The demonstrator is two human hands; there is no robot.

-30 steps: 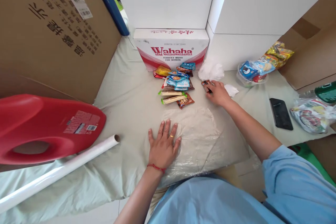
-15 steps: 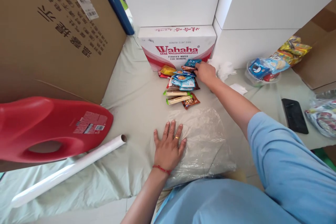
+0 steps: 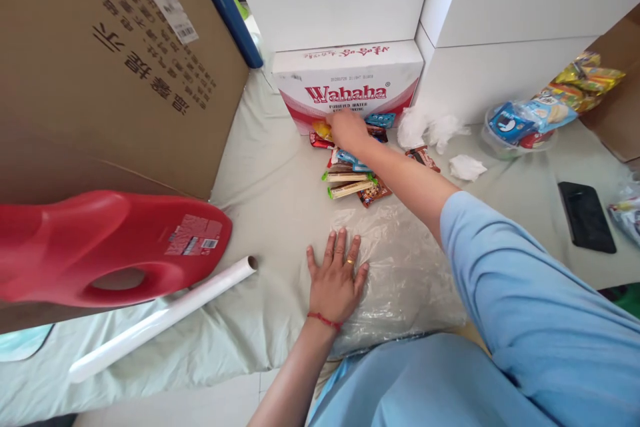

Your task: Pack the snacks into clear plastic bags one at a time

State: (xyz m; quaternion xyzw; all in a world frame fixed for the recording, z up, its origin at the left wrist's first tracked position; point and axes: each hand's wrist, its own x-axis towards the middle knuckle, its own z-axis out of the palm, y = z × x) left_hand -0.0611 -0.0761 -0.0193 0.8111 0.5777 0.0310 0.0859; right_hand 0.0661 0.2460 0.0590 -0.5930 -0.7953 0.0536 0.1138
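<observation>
My left hand (image 3: pixel 336 280) lies flat with its fingers spread, palm down at the left edge of a clear plastic bag (image 3: pixel 400 273) on the cloth. Reaching over a heap of small snack packets, my right hand (image 3: pixel 349 132) has curled fingers at the right end of a yellow packet (image 3: pixel 321 129). Its fingertips are mostly hidden, so what they grip cannot be made out. Around it lie a red packet (image 3: pixel 320 141), a blue packet (image 3: pixel 381 120), light blue packets (image 3: pixel 345 157), green-ended sticks (image 3: pixel 351 188) and a brown packet (image 3: pixel 373 195). Another brown packet (image 3: pixel 423 158) lies right of my forearm.
A white and red Wahaha carton (image 3: pixel 350 73) stands behind the heap. At left are a large cardboard box (image 3: pixel 150 127), a red jug (image 3: pixel 150 247) and a white roll (image 3: pixel 165 317). Crumpled white tissue (image 3: pixel 467 167), a clear tub (image 3: pixel 520 147) and a black phone (image 3: pixel 587 217) lie right.
My right hand has moved left across the heap, from the blue packet to the yellow one. A brown packet now shows beyond my forearm at right. My left hand stays flat; the view has shifted slightly.
</observation>
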